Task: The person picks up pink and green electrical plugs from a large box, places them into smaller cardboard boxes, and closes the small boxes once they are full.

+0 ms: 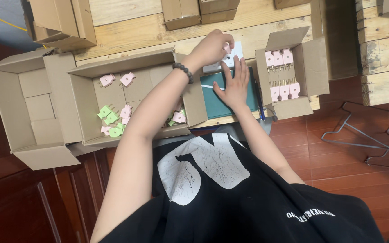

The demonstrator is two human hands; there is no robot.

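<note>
My left hand [210, 46], with a dark bead bracelet on the wrist, is closed on a small pink plug piece [227, 47] and holds it over a white block [233, 57] at the far edge of a dark green mat [219, 105]. Just below that block, my right hand [235, 85] lies flat on the mat, fingers spread, holding nothing. Under my left forearm stands an open cardboard box [86, 96] with loose pink plugs [127, 79] and green plugs [110, 118]. A smaller open box [309, 60] to the right holds pink plugs [279, 57] set in neat rows.
A large open cardboard box [32, 103] sits at the far left. More closed boxes [181, 13] stand on the wooden bench [131, 29] behind. A wooden pallet [383, 54] and a wire frame [361, 135] sit on the red tiled floor at the right.
</note>
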